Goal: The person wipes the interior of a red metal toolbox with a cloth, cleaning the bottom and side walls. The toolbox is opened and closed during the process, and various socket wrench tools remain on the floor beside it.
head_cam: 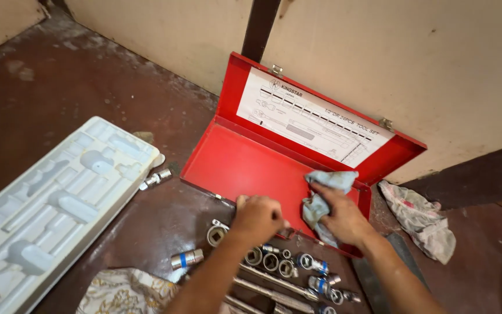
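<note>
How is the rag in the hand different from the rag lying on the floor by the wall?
The rag in the right hand, a pale blue cloth, is gripped and pressed inside the open red box. The floor rag lies loose, touched by nobody. The blue cloth looks plain; the floor rag is whitish with pink and dark smudges. The floor rag spreads out wider, while the blue one is bunched up. Both are crumpled.

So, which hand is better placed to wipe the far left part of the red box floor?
The right hand, probably: it already presses the pale blue rag onto the floor of the red metal box. The left hand grips the box's front edge and holds no cloth.
</note>
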